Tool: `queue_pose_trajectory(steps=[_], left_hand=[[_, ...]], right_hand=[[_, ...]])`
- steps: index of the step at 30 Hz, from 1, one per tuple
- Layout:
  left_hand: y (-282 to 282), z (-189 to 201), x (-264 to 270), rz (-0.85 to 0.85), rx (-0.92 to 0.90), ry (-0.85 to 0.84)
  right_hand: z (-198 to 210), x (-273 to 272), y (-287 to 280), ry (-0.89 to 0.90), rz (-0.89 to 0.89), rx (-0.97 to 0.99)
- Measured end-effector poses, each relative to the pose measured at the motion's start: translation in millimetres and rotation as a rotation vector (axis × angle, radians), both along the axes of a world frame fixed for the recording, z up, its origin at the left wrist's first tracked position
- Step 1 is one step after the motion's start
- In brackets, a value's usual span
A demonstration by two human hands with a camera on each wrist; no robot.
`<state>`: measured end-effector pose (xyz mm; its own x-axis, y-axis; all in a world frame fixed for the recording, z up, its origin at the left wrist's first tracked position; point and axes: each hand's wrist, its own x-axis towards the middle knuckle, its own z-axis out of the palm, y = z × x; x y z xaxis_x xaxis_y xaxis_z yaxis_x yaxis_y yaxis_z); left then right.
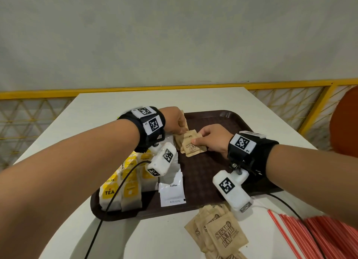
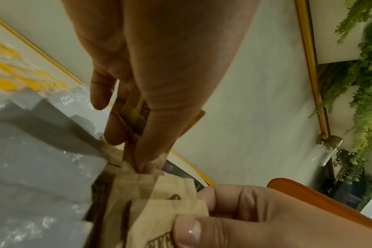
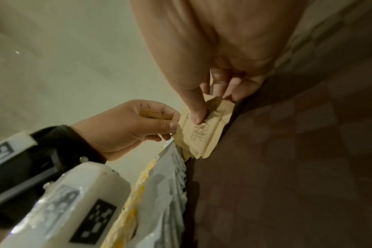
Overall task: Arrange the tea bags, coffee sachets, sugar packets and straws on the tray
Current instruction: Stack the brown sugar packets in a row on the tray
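Table: a white tabletop (image 1: 174,97) is seen, with the brown tray (image 1: 213,119) set on it.
Room: a pale wall is seen behind a yellow railing (image 1: 116,89); green foliage (image 2: 363,83) is shown in the left wrist view.
Tray contents: tea bags (image 1: 124,189) are stood at the left edge, Coffee sachets (image 1: 172,191) beside them, brown sugar packets (image 1: 191,145) farther back.
Left hand (image 1: 174,121): fingers are curled round a few sugar packets.
Right hand (image 1: 213,138): a sugar packet on the tray is pinched by thumb and fingers.
Off tray: loose sugar packets (image 1: 219,233) and red straws (image 1: 317,237) are left on the table near the tray's front edge.
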<state>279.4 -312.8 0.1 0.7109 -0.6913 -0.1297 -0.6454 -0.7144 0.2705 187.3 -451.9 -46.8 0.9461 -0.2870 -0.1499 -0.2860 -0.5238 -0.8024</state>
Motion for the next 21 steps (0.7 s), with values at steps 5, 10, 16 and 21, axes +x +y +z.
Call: queue_pose_trajectory(steps=[5,10,16,21], left_hand=[[-2.2,-3.7,4.2,0.018,0.076,-0.042],[-2.2,-3.8,8.2,0.082,0.055,-0.060],[2.6,4.8,2.8,0.061,0.054,-0.046],[1.1,1.3,-3.1,0.030,0.086,-0.035]], right_hand=[[3.9,-1.1,-1.8,0.003,0.041,-0.045],[7.8,-2.0,-2.7,0.041,0.094,-0.051],[8.4,-0.5,-2.8,0.083,0.096,0.004],[11.6,-1.7,-1.4,0.095,0.078,0.110]])
